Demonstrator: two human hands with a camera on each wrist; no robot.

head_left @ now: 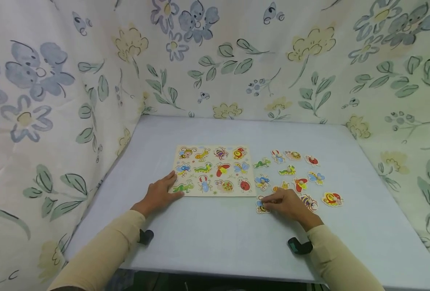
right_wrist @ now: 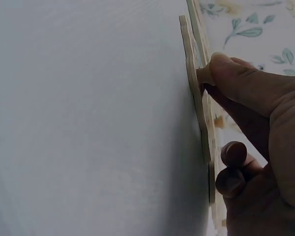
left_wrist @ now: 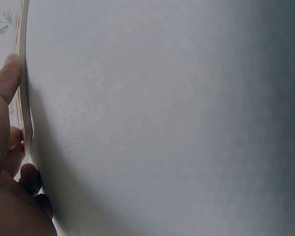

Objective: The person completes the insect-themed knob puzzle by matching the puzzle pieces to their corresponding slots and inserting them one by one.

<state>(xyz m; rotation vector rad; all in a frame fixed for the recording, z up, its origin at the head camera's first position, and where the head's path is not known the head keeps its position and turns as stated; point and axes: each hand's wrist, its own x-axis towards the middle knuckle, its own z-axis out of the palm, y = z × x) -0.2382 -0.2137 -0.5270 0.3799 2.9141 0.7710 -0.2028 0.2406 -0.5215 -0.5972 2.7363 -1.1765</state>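
A wooden puzzle board (head_left: 215, 190) printed with colourful insects lies flat on the table. My left hand (head_left: 158, 193) rests at its near left corner, thumb along the front edge and fingers at the left side. In the left wrist view the thumb (left_wrist: 7, 78) lies straight against the board's edge. Just off the near right corner, my right hand (head_left: 285, 203) pinches a bee puzzle piece (head_left: 260, 207). The right wrist view shows its small wooden knob (right_wrist: 204, 75) between thumb and forefinger, the other fingers curled. Whether the piece touches the table is unclear.
Several loose insect pieces lie right of the board, among them a ladybug (head_left: 312, 160), a green caterpillar (head_left: 287, 170), a spider (head_left: 309, 203) and a butterfly (head_left: 316, 178). A round-bodied red and yellow piece (head_left: 332, 199) is farthest right. Floral curtains (head_left: 237, 89) enclose the white table (head_left: 215, 234).
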